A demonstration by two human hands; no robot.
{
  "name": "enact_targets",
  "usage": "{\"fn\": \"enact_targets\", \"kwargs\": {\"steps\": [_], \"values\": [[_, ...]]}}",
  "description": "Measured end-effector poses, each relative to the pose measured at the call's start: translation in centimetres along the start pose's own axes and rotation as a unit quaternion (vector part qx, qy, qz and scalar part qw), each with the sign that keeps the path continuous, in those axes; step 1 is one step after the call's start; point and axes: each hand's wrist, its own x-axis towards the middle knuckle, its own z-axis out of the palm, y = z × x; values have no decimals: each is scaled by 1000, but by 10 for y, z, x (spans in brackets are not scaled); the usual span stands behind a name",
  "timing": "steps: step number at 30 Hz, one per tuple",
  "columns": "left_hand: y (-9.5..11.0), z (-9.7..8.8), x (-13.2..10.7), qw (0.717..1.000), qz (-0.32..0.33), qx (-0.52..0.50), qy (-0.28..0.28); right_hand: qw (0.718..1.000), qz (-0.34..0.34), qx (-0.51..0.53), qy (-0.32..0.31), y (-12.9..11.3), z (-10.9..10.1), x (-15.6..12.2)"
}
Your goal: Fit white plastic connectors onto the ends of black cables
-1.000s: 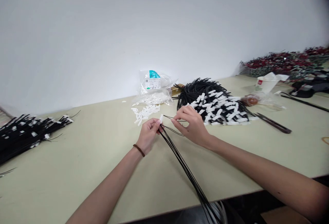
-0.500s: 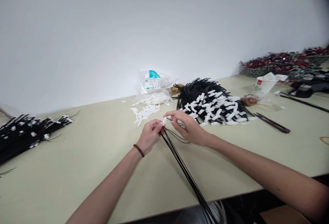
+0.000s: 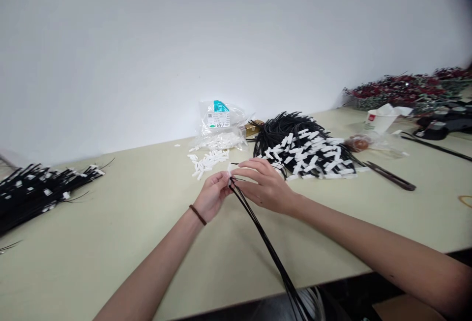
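Note:
My left hand [image 3: 214,193] is closed, pinching a small white plastic connector [image 3: 230,168] between thumb and fingers. Thin black wires [image 3: 263,237] run from this connector down over the table's front edge. Close on the right, my right hand [image 3: 271,186] has its fingers bent around a thin black wire beside the connector; the exact grip is partly hidden. Just beyond both hands lies a scatter of loose white connectors [image 3: 208,162].
A clear plastic bag [image 3: 221,124] leans on the wall. Bundled black wires with white connectors [image 3: 313,156] lie behind my right hand; another dark bundle [image 3: 40,188] is far left. Thread snips [image 3: 393,176], a paper cup [image 3: 381,120] and red-and-green stuff [image 3: 401,92] are right.
The white connector and my left hand have shifted slightly left. My right fingers have come in closer to the connector, and the loose wire loop below that hand is no longer visible.

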Motion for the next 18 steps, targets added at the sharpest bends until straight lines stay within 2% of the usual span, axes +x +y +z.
{"fn": "enact_targets", "kwargs": {"steps": [5,18], "values": [[0,2,-2,999,-22,-12,-36,999,-15,-35,36,2,6,-3],[0,1,-1,998,-25,-28,-54,997,-6,-47,54,1,7,-1]]}}
